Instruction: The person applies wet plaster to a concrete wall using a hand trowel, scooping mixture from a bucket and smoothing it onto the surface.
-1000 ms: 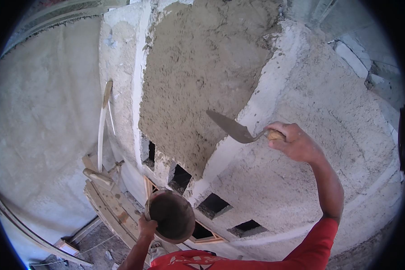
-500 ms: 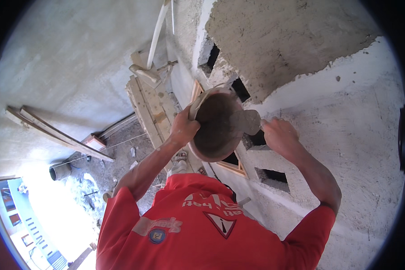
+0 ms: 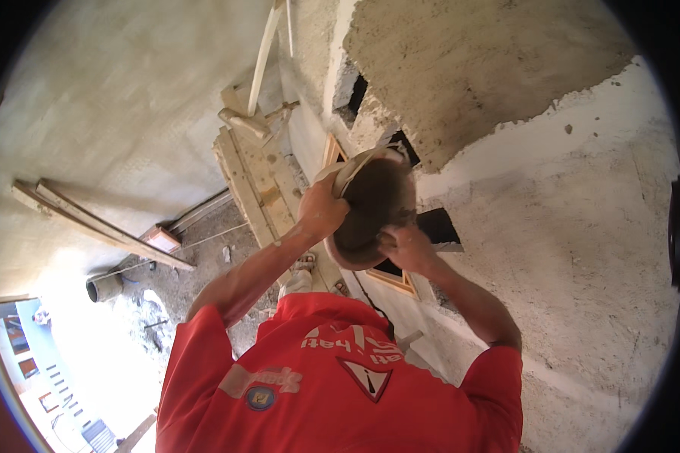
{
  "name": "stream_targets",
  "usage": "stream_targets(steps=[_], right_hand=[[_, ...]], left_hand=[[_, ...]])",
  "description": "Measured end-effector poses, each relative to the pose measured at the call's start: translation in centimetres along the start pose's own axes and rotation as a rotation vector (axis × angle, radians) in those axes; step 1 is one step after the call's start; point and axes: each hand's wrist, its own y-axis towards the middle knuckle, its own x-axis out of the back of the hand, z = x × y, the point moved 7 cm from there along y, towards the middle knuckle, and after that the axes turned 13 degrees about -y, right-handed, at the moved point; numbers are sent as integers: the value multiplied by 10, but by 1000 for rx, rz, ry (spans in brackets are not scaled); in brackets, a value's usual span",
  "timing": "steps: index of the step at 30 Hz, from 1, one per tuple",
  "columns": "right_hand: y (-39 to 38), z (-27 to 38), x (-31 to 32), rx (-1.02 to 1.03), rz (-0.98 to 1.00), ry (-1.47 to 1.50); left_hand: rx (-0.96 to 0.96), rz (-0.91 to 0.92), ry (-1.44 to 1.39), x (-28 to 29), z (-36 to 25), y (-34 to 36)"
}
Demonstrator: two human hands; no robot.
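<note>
My left hand [image 3: 323, 208] grips the rim of a round, dark-bottomed bucket [image 3: 366, 185], tilted so its inside faces the camera. My right hand [image 3: 403, 243] is closed at the lower right of the bucket's opening, on the trowel held earlier; the trowel itself is blurred and hidden in the dark interior. Beyond the bucket, fresh grey mortar [image 3: 468, 68] covers part of a rough wall [image 3: 567, 241], with a pale bare band along its edge and square dark openings [image 3: 438, 226] below it.
Below me is a plank platform [image 3: 249, 181] with my sandalled feet [image 3: 304, 262] on it. Long timbers [image 3: 102, 225] lean by the left wall [image 3: 113, 98]. Rubble ground [image 3: 204, 234] holds a cylindrical container [image 3: 103, 287]. A bright opening [image 3: 68, 362] is at lower left, a wood-framed opening [image 3: 389, 275] under the bucket.
The view has tilted downward. My right hand has brought the trowel from over the mortared wall leftward into the bucket, and its blade, visible half a second ago, is now hidden.
</note>
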Motion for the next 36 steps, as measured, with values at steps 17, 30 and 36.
stream_targets(steps=[17,30,36], right_hand=[[-20,-11,10,-57,-400,-30],[9,12,89,-122,-380,66],[5,37,209,-149,-276,-41]], left_hand=[[-103,-63,-319,42,8,2],[-7,-70,-508,65,21,29],[-42,-129,-508,85,38,36]])
